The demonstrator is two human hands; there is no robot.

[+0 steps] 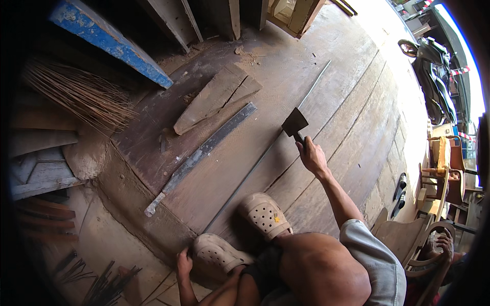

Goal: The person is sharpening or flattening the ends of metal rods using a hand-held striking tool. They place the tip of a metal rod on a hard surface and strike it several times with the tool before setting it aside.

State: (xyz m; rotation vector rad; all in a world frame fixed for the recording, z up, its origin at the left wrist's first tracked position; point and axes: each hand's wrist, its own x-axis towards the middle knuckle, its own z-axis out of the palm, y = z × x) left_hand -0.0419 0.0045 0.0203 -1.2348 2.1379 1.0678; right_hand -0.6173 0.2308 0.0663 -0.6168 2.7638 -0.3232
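Observation:
My right hand (313, 157) grips the short handle of a dark broad-bladed scraper (295, 122). Its blade is over a long thin metal rod (255, 164) on the wooden boards (326, 168); whether they touch I cannot tell. The rod slants from the far right down to my beige clogs (263, 214). Beside the toe of the left clog (217, 251), my left hand (185, 262) is low down with its fingers curled closed. The rod runs toward that hand, but the clog hides its near end and what the fingers hold.
A flat dark metal bar (201, 152) and a split wooden wedge (217, 99) lie left of the rod. Bundled thin sticks (84, 94) and a blue-painted plank (112, 43) stand farther left. At right are sandals (399, 194), a motorbike (434, 81), chairs and another person's hand (445, 245).

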